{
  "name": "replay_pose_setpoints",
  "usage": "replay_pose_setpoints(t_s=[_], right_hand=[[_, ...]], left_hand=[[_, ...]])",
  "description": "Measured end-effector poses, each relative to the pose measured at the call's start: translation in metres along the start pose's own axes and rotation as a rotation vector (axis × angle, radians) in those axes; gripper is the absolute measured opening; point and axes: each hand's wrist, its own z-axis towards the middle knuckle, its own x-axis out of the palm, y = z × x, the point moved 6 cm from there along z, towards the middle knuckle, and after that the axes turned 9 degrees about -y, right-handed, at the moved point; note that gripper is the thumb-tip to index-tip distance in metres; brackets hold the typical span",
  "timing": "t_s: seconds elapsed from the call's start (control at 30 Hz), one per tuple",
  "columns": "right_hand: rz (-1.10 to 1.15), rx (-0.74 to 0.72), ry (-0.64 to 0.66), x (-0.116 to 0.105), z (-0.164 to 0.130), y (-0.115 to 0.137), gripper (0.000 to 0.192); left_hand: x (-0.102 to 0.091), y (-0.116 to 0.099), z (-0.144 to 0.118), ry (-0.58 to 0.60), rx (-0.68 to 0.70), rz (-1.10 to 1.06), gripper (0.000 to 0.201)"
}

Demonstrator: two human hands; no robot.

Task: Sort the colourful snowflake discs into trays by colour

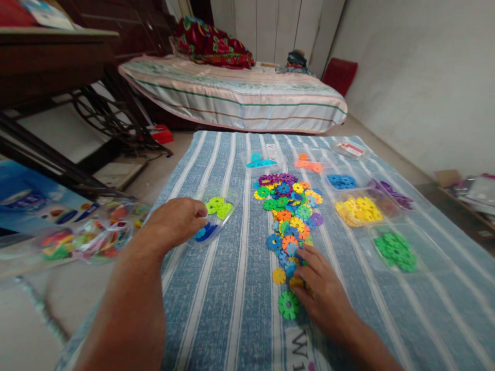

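A pile of coloured plastic snowflake discs [289, 208] lies in the middle of a blue striped cloth [232, 288]. My right hand [323, 293] rests flat at the pile's near end, fingertips on a few discs, beside a green disc [288, 305] and a yellow disc [279, 276]. My left hand [176, 221] reaches over a clear plastic container [216, 214] holding lime green and blue discs; I cannot tell whether its fingers hold a disc.
Clear trays hold sorted discs: yellow [359, 210], green [396, 251], blue [341, 181], purple [390, 191], orange [308, 164], cyan [260, 162]. A bag of mixed discs [96, 237] lies on the floor at left. A mattress [235, 95] and a dark table [46, 62] stand beyond.
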Motion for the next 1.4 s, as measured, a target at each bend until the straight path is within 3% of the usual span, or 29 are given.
replay_pose_setpoints(t_s=[0.13, 0.23, 0.33, 0.43, 0.57, 0.7, 0.9, 1.03, 1.2, 1.3, 1.4], right_hand=[[0.056, 0.061, 0.019, -0.005, -0.001, -0.005, 0.007], [0.083, 0.109, 0.021, -0.008, -0.003, -0.01, 0.006], [0.076, 0.127, 0.009, -0.011, -0.006, -0.014, 0.007], [0.064, 0.133, 0.001, -0.012, -0.009, -0.018, 0.01], [0.054, 0.129, 0.006, -0.013, -0.01, -0.019, 0.01], [0.041, 0.109, -0.017, -0.015, -0.009, -0.018, 0.011], [0.058, 0.099, -0.028, -0.015, -0.008, -0.015, 0.012], [0.101, 0.151, 0.004, -0.017, -0.006, -0.015, 0.01], [0.116, 0.216, -0.053, -0.037, 0.01, -0.026, 0.016], [0.044, 0.206, -0.201, -0.07, 0.031, -0.048, 0.017], [-0.13, 0.178, -0.453, -0.113, 0.053, -0.076, 0.017]], left_hand=[[0.006, -0.055, -0.013, 0.002, 0.28, -0.109, 0.016], [0.032, -0.113, -0.03, 0.092, 0.558, -0.182, 0.014], [0.064, -0.155, -0.046, 0.14, 0.711, -0.167, 0.013], [0.083, -0.173, -0.053, 0.1, 0.723, -0.131, 0.015], [0.092, -0.179, -0.057, 0.061, 0.73, -0.095, 0.013], [0.09, -0.18, -0.058, 0.06, 0.726, -0.081, 0.01], [0.087, -0.177, -0.058, 0.161, 0.731, -0.147, 0.01], [0.072, -0.163, -0.051, 0.167, 0.723, -0.2, 0.014], [0.023, -0.11, -0.028, 0.01, 0.548, -0.231, 0.015], [-0.003, -0.064, -0.016, -0.061, 0.346, -0.141, 0.02], [-0.013, -0.022, -0.011, -0.051, 0.153, -0.038, 0.025]])
